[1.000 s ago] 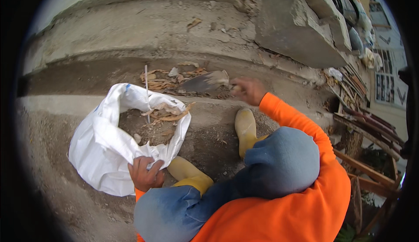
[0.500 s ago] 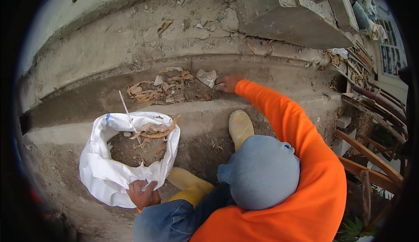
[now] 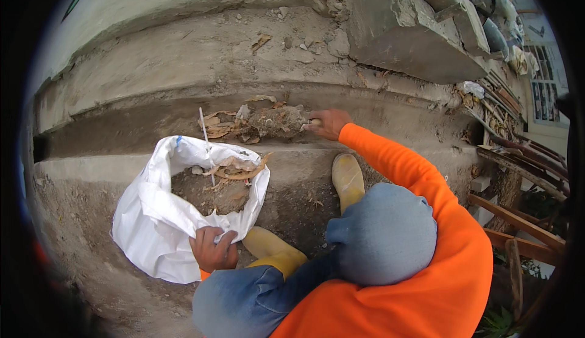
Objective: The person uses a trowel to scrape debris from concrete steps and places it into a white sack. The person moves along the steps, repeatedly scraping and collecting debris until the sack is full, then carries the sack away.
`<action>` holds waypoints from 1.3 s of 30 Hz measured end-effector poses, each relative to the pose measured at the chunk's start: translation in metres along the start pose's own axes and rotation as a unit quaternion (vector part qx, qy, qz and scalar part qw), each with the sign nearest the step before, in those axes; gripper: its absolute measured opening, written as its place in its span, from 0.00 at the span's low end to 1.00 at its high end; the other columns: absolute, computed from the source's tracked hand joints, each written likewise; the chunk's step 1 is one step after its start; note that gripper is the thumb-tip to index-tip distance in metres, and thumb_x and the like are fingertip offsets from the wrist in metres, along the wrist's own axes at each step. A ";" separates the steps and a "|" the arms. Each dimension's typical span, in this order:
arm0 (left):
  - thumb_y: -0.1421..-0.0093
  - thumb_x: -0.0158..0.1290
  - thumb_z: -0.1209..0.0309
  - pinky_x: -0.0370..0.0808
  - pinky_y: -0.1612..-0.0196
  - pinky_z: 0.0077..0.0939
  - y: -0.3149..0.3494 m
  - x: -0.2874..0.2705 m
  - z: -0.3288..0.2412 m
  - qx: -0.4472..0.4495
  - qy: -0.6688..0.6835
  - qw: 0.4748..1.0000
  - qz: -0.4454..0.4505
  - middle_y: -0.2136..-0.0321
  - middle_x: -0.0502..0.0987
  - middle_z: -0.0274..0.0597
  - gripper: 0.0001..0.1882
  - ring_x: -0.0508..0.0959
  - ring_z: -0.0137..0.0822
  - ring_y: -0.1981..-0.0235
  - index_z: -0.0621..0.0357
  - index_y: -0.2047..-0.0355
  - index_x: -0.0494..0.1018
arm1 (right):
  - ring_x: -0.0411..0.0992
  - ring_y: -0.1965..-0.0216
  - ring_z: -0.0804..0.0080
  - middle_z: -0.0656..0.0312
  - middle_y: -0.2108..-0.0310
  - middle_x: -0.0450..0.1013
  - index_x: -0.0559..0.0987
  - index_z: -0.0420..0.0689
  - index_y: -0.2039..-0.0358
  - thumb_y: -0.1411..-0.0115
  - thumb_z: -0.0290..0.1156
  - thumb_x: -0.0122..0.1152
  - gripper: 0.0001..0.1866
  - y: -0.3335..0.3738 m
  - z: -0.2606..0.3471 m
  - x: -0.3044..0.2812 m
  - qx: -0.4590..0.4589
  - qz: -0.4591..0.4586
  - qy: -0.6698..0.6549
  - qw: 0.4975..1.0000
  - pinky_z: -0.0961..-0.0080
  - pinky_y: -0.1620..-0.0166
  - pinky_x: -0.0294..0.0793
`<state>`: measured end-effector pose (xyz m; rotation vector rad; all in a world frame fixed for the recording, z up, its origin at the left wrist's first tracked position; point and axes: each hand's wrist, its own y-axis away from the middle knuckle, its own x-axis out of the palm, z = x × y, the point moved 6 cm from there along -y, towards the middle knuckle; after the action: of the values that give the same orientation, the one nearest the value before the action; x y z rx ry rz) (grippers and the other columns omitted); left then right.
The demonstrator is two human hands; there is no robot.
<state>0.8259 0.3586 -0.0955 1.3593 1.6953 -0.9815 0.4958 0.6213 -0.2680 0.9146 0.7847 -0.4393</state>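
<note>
My left hand (image 3: 213, 250) is closed on the near rim of a white woven sack (image 3: 149, 216), which stands with its mouth open. Inside are dark soil (image 3: 210, 198), dry leaves (image 3: 237, 172) and a thin white stick (image 3: 205, 132) poking up past the rim. Over the gutter-like channel, my right hand (image 3: 330, 124) grips the short pale handle (image 3: 314, 122) of what looks like a trowel. Its blade is hidden by a clump of soil and debris (image 3: 277, 122). Dry leaves (image 3: 218, 124) lie in the channel just left of the clump.
Yellow boots (image 3: 347, 179) stand between the sack and the channel. A concrete block (image 3: 414, 39) juts out at the far right. Wooden planks (image 3: 518, 219) and piled sticks (image 3: 499, 100) lie along the right side. Beyond the channel runs a rough concrete ledge (image 3: 183, 51).
A soil clump now shows beside my right hand, covering the spot where leaves and a pale scrap lay. My left hand keeps its hold on the sack rim. The whole view has shifted slightly.
</note>
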 end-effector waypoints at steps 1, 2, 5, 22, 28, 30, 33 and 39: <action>0.63 0.59 0.78 0.64 0.64 0.41 -0.001 -0.001 0.000 0.003 0.005 1.000 -0.003 0.71 0.73 0.36 0.16 0.75 0.44 0.65 0.45 0.71 0.81 | 0.78 0.54 0.47 0.49 0.59 0.82 0.81 0.54 0.48 0.37 0.61 0.57 0.27 0.012 0.014 -0.015 0.004 -0.010 0.010 1.000 0.52 0.50 0.76; 0.63 0.59 0.77 0.64 0.64 0.41 -0.001 -0.002 0.000 0.006 0.010 1.000 -0.008 0.71 0.73 0.36 0.15 0.75 0.44 0.65 0.45 0.72 0.81 | 0.78 0.55 0.47 0.50 0.59 0.82 0.81 0.54 0.49 0.36 0.60 0.58 0.26 0.025 0.029 -0.031 0.013 -0.015 0.021 1.000 0.51 0.50 0.76; 0.62 0.60 0.76 0.63 0.64 0.40 0.000 -0.006 0.004 0.005 0.026 0.999 -0.029 0.71 0.73 0.35 0.14 0.75 0.42 0.65 0.45 0.72 0.81 | 0.79 0.56 0.49 0.53 0.61 0.81 0.81 0.53 0.50 0.36 0.55 0.58 0.22 0.065 0.087 -0.069 -0.031 -0.065 0.057 0.996 0.51 0.52 0.76; 0.63 0.60 0.75 0.61 0.65 0.40 0.026 -0.008 0.034 0.009 0.071 0.995 -0.072 0.71 0.73 0.33 0.15 0.74 0.41 0.67 0.43 0.72 0.82 | 0.73 0.40 0.54 0.59 0.44 0.78 0.78 0.64 0.40 0.36 0.57 0.61 0.26 0.088 -0.215 -0.003 0.294 0.032 0.147 0.944 0.39 0.38 0.65; 0.64 0.59 0.76 0.64 0.64 0.42 0.019 -0.006 0.027 -0.035 0.036 0.998 -0.042 0.70 0.73 0.34 0.17 0.75 0.44 0.65 0.42 0.72 0.82 | 0.74 0.42 0.51 0.55 0.45 0.78 0.79 0.64 0.41 0.37 0.62 0.59 0.29 0.023 -0.234 0.071 0.258 0.067 0.078 0.961 0.49 0.39 0.70; 0.64 0.59 0.77 0.64 0.63 0.43 0.017 -0.006 0.024 -0.037 0.025 0.999 -0.031 0.69 0.73 0.34 0.17 0.75 0.44 0.65 0.41 0.71 0.82 | 0.76 0.44 0.49 0.51 0.46 0.78 0.79 0.63 0.41 0.37 0.62 0.59 0.29 -0.022 -0.188 0.090 0.210 0.075 0.066 0.973 0.52 0.42 0.73; 0.63 0.60 0.77 0.64 0.64 0.43 0.015 -0.007 0.019 -0.028 0.007 0.999 -0.021 0.69 0.73 0.34 0.17 0.76 0.44 0.64 0.41 0.70 0.82 | 0.77 0.47 0.48 0.52 0.49 0.80 0.80 0.59 0.43 0.37 0.60 0.60 0.28 -0.079 -0.113 0.107 0.122 0.071 0.021 0.990 0.55 0.43 0.74; 0.60 0.61 0.77 0.64 0.64 0.42 0.012 -0.011 0.010 -0.010 -0.021 1.000 -0.002 0.68 0.72 0.33 0.18 0.76 0.43 0.64 0.40 0.67 0.81 | 0.77 0.49 0.47 0.49 0.53 0.81 0.82 0.51 0.46 0.37 0.57 0.62 0.28 -0.084 -0.058 0.092 0.078 0.035 -0.078 0.993 0.56 0.44 0.74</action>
<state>0.8408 0.3466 -0.0913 1.3146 1.6729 -0.9859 0.4775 0.6222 -0.4038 1.0373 0.5799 -0.5083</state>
